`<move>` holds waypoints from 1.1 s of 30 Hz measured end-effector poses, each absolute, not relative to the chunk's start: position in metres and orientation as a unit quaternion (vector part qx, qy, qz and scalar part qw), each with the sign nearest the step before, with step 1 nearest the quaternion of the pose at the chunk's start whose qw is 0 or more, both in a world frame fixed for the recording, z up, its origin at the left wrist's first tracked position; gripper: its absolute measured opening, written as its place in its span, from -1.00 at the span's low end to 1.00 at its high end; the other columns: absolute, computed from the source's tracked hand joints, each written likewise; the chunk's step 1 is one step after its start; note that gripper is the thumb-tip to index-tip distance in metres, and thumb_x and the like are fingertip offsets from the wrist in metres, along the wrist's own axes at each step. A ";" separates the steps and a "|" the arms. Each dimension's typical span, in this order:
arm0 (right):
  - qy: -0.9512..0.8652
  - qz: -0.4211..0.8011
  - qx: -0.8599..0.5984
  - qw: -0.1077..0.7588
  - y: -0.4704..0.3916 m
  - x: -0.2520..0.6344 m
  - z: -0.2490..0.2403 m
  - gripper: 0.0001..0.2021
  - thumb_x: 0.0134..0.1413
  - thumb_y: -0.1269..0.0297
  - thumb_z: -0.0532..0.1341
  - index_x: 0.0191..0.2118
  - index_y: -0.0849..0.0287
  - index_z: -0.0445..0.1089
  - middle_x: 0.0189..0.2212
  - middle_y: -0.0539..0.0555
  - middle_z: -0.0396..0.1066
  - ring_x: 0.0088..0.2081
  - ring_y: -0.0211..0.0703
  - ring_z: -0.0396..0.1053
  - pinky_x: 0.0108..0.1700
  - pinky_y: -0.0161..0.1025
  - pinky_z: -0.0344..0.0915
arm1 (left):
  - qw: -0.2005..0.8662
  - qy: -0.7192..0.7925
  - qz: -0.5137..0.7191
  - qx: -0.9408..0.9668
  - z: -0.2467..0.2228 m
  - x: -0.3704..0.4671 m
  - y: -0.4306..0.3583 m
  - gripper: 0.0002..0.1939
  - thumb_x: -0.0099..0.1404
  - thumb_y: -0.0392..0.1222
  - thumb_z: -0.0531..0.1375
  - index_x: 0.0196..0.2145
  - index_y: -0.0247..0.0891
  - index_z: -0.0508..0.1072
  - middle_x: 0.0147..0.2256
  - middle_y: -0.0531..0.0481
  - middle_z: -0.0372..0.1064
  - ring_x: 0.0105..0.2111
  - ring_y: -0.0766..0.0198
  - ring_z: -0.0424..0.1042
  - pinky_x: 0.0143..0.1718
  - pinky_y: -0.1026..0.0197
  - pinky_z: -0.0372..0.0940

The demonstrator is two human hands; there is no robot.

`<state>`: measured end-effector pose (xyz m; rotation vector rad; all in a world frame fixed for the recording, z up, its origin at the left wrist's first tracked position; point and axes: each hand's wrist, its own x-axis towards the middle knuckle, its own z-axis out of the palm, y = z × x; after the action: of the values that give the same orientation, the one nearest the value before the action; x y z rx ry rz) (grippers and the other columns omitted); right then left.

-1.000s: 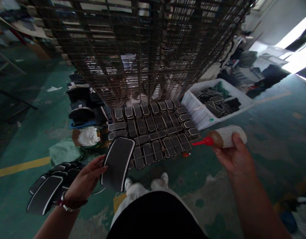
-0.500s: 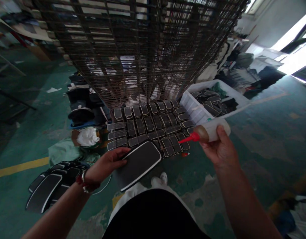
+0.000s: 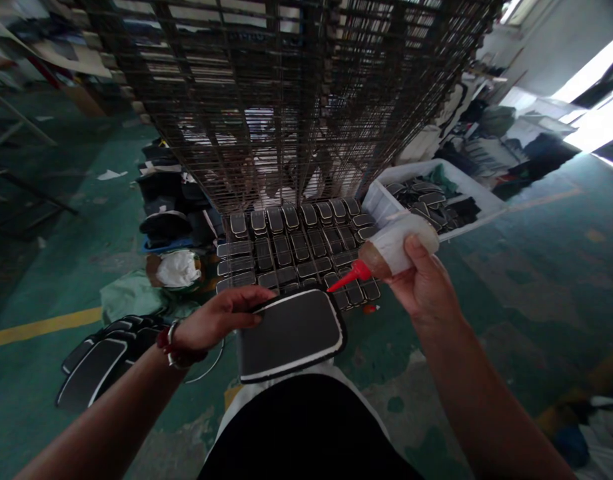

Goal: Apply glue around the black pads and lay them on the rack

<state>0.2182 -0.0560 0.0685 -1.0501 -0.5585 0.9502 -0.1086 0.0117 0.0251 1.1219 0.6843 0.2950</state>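
Note:
My left hand [image 3: 219,320] pinches the left edge of a dark flat panel [image 3: 291,333], thumb on top. The panel has rounded corners at its right end and a white line along its border. In my right hand [image 3: 424,283] is a squeeze bottle [image 3: 399,247] with a long red nozzle, tilted down to the left. Its tip is close to the panel's upper right corner; whether it touches I cannot tell. Several similar panels [image 3: 94,370] lie heaped on the floor at the left.
A tall wire rack [image 3: 286,100] stands ahead, its lowest shelf [image 3: 299,247] covered with rows of small dark panels. A white bin [image 3: 386,207] of similar pieces is at its right. Dark stacked goods [image 3: 164,200] and a container with white material [image 3: 179,270] stand left.
The bottle has moved left and slightly up, bringing its nozzle to the panel's upper right corner. The panel has shifted right and turned more level. Both hands keep their holds.

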 end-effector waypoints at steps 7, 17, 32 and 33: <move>-0.278 0.439 -0.477 0.708 -0.052 0.209 0.073 -0.63 -0.13 0.02 0.51 -0.22 0.07 0.50 -0.44 -0.05 0.44 -0.49 -0.22 0.36 -0.59 -0.33 0.31 | 0.776 0.344 0.156 0.505 0.030 -0.110 0.007 -0.68 0.12 -0.31 0.35 -0.13 -0.17 0.63 -0.15 -0.06 0.60 -0.19 0.16 0.53 -0.13 0.15 0.36; -0.301 0.433 -0.471 0.707 -0.045 0.208 0.072 -0.65 -0.09 0.02 0.49 -0.28 0.10 0.47 -0.47 -0.03 0.40 -0.51 -0.23 0.33 -0.66 -0.35 0.20 | 0.770 0.354 0.170 0.503 0.024 -0.115 0.013 -0.67 0.08 -0.30 0.37 -0.14 -0.22 0.64 -0.17 -0.11 0.60 -0.18 0.12 0.52 -0.13 0.15 0.36; -0.301 0.434 -0.483 0.698 -0.044 0.208 0.074 -0.62 -0.18 0.00 0.52 -0.30 0.10 0.48 -0.50 -0.05 0.36 -0.54 -0.27 0.29 -0.66 -0.35 0.21 | 0.764 0.377 0.210 0.479 0.024 -0.113 0.026 -0.67 0.00 -0.33 0.39 -0.22 -0.19 0.68 -0.23 -0.08 0.61 -0.25 0.16 0.52 -0.22 0.20 0.39; -0.300 0.433 -0.485 0.698 -0.044 0.208 0.073 -0.62 -0.17 0.00 0.52 -0.31 0.10 0.48 -0.50 -0.05 0.36 -0.53 -0.26 0.30 -0.66 -0.35 0.22 | 0.765 0.374 0.213 0.480 0.023 -0.113 0.028 -0.68 0.00 -0.34 0.39 -0.22 -0.20 0.68 -0.24 -0.08 0.61 -0.26 0.16 0.52 -0.22 0.21 0.38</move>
<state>0.2080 -0.0444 0.0735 -1.0809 -0.6696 0.9655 -0.1134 0.0277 0.0228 1.0430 0.8125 0.4627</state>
